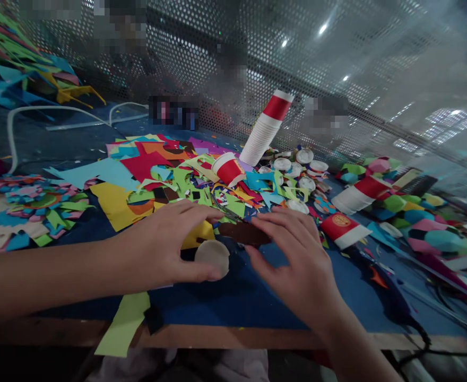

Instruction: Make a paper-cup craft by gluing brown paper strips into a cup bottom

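Note:
My left hand [175, 239] reaches in from the left, its thumb and index finger spread wide apart. Its thumb tip overlaps the lower edge of a pale round disc [210, 257]; whether it presses on the disc I cannot tell. A dark brown oval piece [243, 232], seemingly paper or card, lies between the thumb and fingers of my right hand [295, 249]. The oval's left end comes close to my left index fingertip. Just behind my hands is a yellow paper piece [199, 235], partly hidden by the left one.
Coloured paper scraps [146, 164] heap behind my hands, with a tipped red-and-white cup [229, 168] among them. A tall cup stack [263, 127] leans behind. At right lie another cup [344, 231] and a dark blue corded tool [382, 281]. Green paper [124, 323] overhangs the table edge.

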A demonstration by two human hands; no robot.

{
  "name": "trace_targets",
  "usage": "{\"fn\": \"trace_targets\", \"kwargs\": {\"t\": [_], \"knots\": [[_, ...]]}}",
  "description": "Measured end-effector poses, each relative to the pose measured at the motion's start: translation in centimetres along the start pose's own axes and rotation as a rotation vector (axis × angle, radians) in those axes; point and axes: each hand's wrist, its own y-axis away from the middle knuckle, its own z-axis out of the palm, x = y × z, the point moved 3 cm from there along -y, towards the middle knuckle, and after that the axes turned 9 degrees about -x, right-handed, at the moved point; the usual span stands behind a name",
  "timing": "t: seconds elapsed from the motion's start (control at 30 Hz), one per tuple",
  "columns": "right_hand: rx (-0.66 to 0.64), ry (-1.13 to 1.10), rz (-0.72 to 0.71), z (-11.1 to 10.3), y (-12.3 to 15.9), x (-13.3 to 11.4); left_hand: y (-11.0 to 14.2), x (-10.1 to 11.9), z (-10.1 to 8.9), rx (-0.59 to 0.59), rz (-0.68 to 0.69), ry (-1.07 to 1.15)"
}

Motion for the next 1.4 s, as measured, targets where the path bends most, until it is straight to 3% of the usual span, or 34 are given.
{"fn": "trace_targets", "kwargs": {"t": [0.2, 0.37, 0.6, 0.9, 1.13, 1.4], "knots": [[0.051, -0.028, -0.014, -0.5, -0.6, -2.2, -0.7, 0.5, -1.5, 0.083, 0.016, 0.257], [-0.045, -0.152, 0.050, 0.8, 0.0, -3.1, 0.3, 0.3, -1.2, 0.013, 0.046, 0.128], [-0.204, -0.222, 0.081, 2.2, 0.6, -3.2, 0.8, -0.4, 1.1, -0.051, 0.099, -0.108], [-0.257, -0.217, 0.034, 2.5, 0.6, -2.9, -0.1, -0.7, 1.7, -0.104, 0.078, -0.035], [-0.244, -0.242, -0.023, 1.3, 1.3, -2.7, 0.2, -1.0, 2.0, -0.089, 0.085, -0.036], [-0.329, -0.178, -0.003, 1.2, 2.6, -3.6, 0.3, -1.3, 2.2, -0.036, 0.139, -0.038]]}}
